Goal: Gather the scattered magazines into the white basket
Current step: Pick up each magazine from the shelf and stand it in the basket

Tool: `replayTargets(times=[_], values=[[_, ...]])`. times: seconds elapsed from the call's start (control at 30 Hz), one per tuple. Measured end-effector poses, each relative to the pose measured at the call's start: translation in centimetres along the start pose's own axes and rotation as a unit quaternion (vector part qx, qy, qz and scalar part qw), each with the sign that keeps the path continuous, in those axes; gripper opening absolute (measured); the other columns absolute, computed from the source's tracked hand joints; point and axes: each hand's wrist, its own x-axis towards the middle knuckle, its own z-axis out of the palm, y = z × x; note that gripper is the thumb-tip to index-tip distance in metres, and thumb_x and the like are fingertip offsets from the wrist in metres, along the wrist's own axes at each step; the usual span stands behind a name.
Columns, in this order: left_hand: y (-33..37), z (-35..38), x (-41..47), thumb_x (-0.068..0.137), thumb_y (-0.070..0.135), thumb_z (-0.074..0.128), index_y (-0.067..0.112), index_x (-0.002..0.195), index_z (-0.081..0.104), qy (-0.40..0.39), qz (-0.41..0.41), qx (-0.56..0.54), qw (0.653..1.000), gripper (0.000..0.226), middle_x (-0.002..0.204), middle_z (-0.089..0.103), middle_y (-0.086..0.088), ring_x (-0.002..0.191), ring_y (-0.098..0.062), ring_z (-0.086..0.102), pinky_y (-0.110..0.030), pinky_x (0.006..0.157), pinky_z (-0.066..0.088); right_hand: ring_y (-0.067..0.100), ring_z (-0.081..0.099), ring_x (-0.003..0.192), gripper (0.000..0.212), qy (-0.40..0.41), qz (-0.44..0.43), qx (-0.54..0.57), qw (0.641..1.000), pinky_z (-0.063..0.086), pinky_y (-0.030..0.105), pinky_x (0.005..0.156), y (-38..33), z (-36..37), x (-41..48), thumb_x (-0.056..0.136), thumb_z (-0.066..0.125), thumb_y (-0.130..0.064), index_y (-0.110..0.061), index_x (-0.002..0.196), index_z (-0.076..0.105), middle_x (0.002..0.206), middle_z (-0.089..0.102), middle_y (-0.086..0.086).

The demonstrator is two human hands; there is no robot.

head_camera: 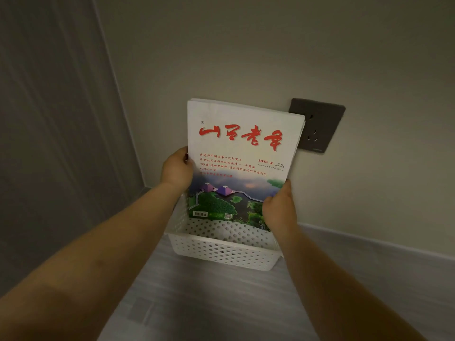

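A stack of magazines (242, 153) stands upright with its lower edge inside the white perforated basket (221, 252). The front cover is white with red calligraphy and a green landscape picture below. My left hand (176, 169) grips the stack's left edge about halfway up. My right hand (279, 209) grips its lower right corner, with the fingers over the cover. The basket sits on the grey floor in a corner, close to the wall. How many magazines are in the stack I cannot tell.
A dark grey wall socket (320, 126) is on the wall just behind the magazines' top right corner. A grey panelled wall or door (56, 119) stands to the left. A skirting board (369, 242) runs along the right wall. Grey wood-look floor (221, 303) lies in front of the basket.
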Motion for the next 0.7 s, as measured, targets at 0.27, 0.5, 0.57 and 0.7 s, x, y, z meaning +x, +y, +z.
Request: replayTargets(times=[0.27,0.5,0.57,0.7], values=[[-0.3,-0.6,-0.7,0.092,0.015,0.039,0.014,0.126,0.043,-0.054,0.022,-0.027,0.998,0.034,0.136,0.048,-0.011,0.125,-0.033,0.044,-0.049,0.1,0.041,0.032,0.044,0.123,0.064,-0.032,-0.007,0.011,0.999,0.04,0.046,0.104,0.3,-0.5,0.2,0.086,0.044,0.005,-0.008,0.141,0.014,0.14,0.04,0.015],[-2.5,-1.6,-7.0,0.089,0.013,0.047,0.017,0.132,0.038,-0.009,0.09,-0.003,0.996,0.044,0.141,0.041,-0.01,0.125,-0.024,0.042,-0.036,0.1,0.037,0.029,0.038,0.127,0.053,0.015,-0.051,-0.085,0.995,0.033,0.03,0.101,1.4,-3.0,-3.0,0.086,0.049,-0.002,-0.007,0.136,0.03,0.141,0.039,0.015],[-2.9,-1.5,-9.7,0.087,0.007,0.05,0.012,0.124,0.048,-0.007,0.143,0.004,0.99,0.038,0.132,0.05,-0.012,0.112,-0.015,0.046,-0.025,0.091,0.035,0.028,0.038,0.128,0.051,0.015,-0.054,-0.108,0.993,0.032,0.031,0.104,2.4,-4.1,-4.7,0.086,0.049,-0.003,-0.007,0.135,0.032,0.14,0.039,0.015],[-2.6,-0.3,-15.9,0.082,-0.002,0.055,0.006,0.111,0.06,-0.03,0.188,-0.016,0.982,0.031,0.12,0.059,-0.015,0.11,-0.022,0.053,-0.019,0.092,0.033,0.024,0.034,0.131,0.042,-0.016,-0.063,-0.159,0.985,0.025,0.027,0.107,5.2,-7.4,-8.9,0.086,0.049,-0.003,-0.008,0.127,0.045,0.141,0.04,0.012]])
